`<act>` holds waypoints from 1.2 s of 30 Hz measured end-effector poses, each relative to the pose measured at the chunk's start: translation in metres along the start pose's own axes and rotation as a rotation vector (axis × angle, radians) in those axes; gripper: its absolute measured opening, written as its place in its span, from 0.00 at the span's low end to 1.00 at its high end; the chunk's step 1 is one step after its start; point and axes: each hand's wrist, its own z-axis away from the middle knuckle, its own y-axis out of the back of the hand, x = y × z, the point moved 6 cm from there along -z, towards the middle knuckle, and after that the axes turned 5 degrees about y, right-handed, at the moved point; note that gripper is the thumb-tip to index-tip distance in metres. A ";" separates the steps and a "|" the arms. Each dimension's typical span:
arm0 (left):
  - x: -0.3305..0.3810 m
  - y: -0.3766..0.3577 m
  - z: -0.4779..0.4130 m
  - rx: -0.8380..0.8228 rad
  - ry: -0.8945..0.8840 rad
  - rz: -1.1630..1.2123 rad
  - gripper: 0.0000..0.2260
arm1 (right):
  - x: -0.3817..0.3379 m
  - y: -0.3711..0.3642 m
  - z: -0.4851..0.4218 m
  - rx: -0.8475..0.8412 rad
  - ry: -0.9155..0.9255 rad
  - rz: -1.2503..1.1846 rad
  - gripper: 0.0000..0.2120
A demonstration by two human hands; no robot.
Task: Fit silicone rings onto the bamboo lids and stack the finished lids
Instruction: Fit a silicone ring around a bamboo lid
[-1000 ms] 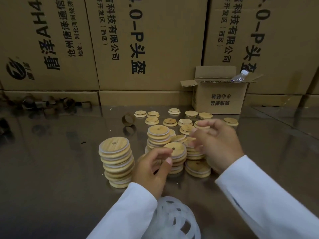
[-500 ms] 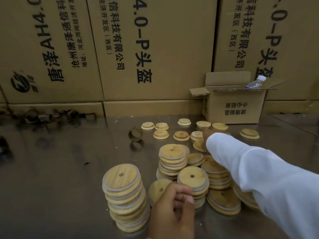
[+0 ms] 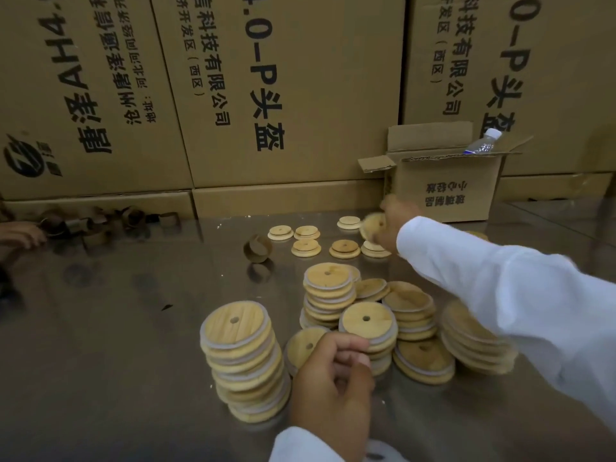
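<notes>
Pickup: our right hand point(image 3: 395, 221) pinches a bare lid point(image 3: 372, 225), tilted and blurred, among the loose lids point(image 3: 306, 232) at the far side.
Waiting side: our left hand point(image 3: 333, 378) is curled beside the finished stacks point(image 3: 410, 311); we cannot tell if it holds a ring.
Sleeve path: we should bring the lid back high, because the sleeve passes over these stacks.
Hazard: the tall stack point(image 3: 240, 355) leans and looks easy to knock.
Around: open box point(image 3: 443, 191), cardboard roll point(image 3: 257, 248), tabletop point(image 3: 100, 328).
</notes>
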 end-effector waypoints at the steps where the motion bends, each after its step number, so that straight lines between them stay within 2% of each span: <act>1: 0.002 0.000 0.000 -0.004 -0.020 -0.007 0.11 | -0.009 0.011 0.009 0.030 0.075 0.000 0.27; 3: 0.006 0.003 0.001 0.005 -0.058 -0.022 0.09 | -0.026 0.031 0.039 0.068 0.248 -0.062 0.30; 6: 0.014 0.003 0.006 0.027 -0.038 0.015 0.10 | -0.037 0.046 0.100 0.085 0.442 -0.241 0.28; 9: 0.024 0.005 0.009 -0.001 0.097 0.253 0.16 | -0.030 0.040 0.161 0.113 0.550 -0.334 0.27; 11: 0.031 0.005 0.010 -0.099 0.118 0.301 0.24 | -0.020 0.025 0.189 0.136 0.565 -0.363 0.29; 12: 0.034 0.006 0.013 -0.134 0.104 0.287 0.24 | -0.015 0.016 0.200 0.153 0.568 -0.367 0.29; 17: 0.033 0.005 0.026 -0.123 0.029 0.146 0.05 | -0.005 -0.009 0.226 0.221 0.603 -0.404 0.29; 19: 0.029 0.009 0.027 -0.089 0.041 0.119 0.05 | -0.002 -0.016 0.228 0.185 0.578 -0.428 0.34; 21: 0.026 0.017 0.025 -0.024 0.089 0.136 0.07 | 0.005 -0.026 0.227 0.108 0.466 -0.460 0.38; 22: 0.024 0.021 0.024 0.001 0.112 0.156 0.07 | 0.008 -0.030 0.228 0.063 0.393 -0.482 0.38; 24: 0.021 0.026 0.023 0.029 0.142 0.194 0.08 | 0.013 -0.035 0.229 0.000 0.329 -0.502 0.28; 26: 0.019 0.029 0.022 0.045 0.165 0.215 0.09 | 0.008 -0.036 0.233 -0.063 0.387 -0.433 0.15; 28: 0.019 0.029 0.021 0.050 0.182 0.248 0.09 | 0.001 -0.037 0.239 -0.156 0.464 -0.358 0.08; 36: 0.017 0.026 0.018 0.026 0.236 0.326 0.10 | -0.009 -0.045 0.252 -0.362 0.657 -0.259 0.10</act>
